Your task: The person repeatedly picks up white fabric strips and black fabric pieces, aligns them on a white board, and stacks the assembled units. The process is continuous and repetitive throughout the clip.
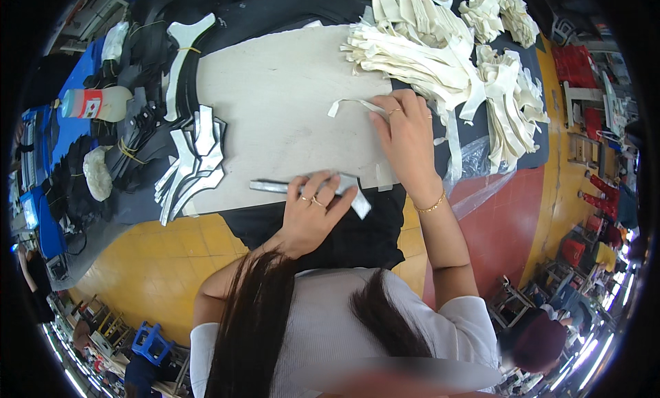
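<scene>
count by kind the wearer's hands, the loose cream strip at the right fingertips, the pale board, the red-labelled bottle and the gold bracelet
Hands: 2 (left hand, right hand)
Cream strip: 1
Pale board: 1
Bottle: 1
Bracelet: 1
Total: 6

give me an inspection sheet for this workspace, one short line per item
surface: pale board, faintly smudged, with tape near its lower right corner
job's things: silver-grey piece under the left hand; narrow cream strip at the right hand; fanned silver-grey pieces at left; cream fabric bundles at upper right
clutter: bottle lying at far left; crumpled clear plastic at right
grips: left hand rests on its piece, firmness unclear; right hand pinches the strip
cables: nothing seen clearly
surroundings: yellow and red floor, blue stool, another person at lower right
</scene>
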A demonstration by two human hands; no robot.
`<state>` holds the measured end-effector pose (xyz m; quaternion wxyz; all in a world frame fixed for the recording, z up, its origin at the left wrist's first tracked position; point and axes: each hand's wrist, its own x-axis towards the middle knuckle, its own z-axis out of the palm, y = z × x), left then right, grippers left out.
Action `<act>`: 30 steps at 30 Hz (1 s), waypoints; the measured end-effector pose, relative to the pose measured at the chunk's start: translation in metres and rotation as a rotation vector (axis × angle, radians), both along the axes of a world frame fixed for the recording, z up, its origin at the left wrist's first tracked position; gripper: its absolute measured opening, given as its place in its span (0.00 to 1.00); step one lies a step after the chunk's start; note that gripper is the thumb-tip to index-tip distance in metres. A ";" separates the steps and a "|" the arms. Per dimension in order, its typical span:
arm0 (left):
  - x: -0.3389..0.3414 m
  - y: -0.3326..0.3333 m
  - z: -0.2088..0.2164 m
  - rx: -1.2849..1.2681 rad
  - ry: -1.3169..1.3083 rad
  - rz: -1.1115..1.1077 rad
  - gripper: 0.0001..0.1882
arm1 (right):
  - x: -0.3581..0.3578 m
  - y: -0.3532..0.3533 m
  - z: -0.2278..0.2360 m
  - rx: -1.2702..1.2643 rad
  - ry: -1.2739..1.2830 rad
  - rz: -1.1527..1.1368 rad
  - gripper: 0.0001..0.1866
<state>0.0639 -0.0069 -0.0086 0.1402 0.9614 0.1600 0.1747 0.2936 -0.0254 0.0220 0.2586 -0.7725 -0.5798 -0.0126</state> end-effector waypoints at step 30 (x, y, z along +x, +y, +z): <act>0.066 0.237 0.031 0.048 -0.140 0.435 0.15 | 0.136 0.041 0.026 0.191 -0.071 -0.215 0.07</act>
